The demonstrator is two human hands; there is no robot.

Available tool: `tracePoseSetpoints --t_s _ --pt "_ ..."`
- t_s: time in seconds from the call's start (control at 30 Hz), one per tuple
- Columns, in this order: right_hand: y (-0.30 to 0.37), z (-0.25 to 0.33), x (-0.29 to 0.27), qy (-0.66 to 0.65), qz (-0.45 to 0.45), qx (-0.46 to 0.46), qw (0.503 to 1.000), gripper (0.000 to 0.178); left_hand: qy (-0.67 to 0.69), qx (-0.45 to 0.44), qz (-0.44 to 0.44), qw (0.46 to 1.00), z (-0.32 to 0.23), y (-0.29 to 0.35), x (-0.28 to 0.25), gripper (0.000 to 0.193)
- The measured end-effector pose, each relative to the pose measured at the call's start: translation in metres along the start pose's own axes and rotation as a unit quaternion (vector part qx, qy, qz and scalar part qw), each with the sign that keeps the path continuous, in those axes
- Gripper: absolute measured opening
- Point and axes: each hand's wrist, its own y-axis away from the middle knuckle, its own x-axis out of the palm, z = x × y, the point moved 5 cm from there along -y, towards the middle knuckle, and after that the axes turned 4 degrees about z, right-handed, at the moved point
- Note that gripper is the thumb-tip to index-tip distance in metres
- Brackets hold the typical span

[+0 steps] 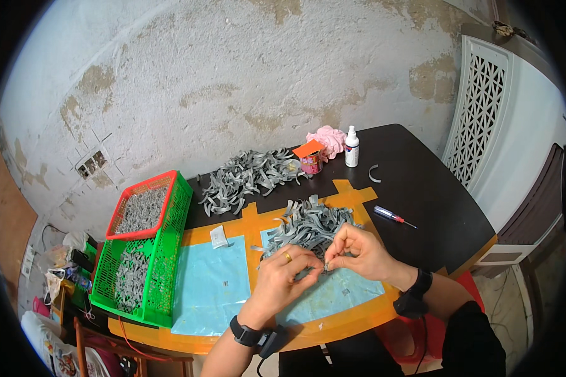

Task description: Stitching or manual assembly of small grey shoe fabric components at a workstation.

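Over the blue sheet (358, 288) at the front of the table, my left hand (283, 278) and my right hand (362, 256) meet, both with fingers pinched together. A tiny greyish piece (326, 266) shows between the fingertips, too small to name. The left hand wears a ring. Just beyond my hands lies a heap of curved grey strips (308, 221), partly hidden by them. One small flat grey piece (346, 291) rests on the sheet near my right hand.
Left are a green basket (165, 270) and a red basket (171, 200) with small grey pieces. Behind lies a larger strip pile (242, 179). A can (311, 162), pink cloth (329, 139), spray bottle (352, 149), screwdriver (393, 216) and white packet (219, 237) lie about.
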Motion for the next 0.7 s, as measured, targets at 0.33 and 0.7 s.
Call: tracePoseSetpoints --t_s 0.33,0.7 --pt "0.0008 0.0029 -0.0006 0.128 -0.002 0.001 0.992 0.028 -0.071 0.041 0.002 0.997 -0.0093 -0.0019 0.0014 0.017" --pt "-0.0009 -0.0060 -0.0009 0.055 -0.011 0.019 0.998 0.016 -0.038 -0.039 -0.018 0.998 -0.0005 -0.0016 0.0060 0.015"
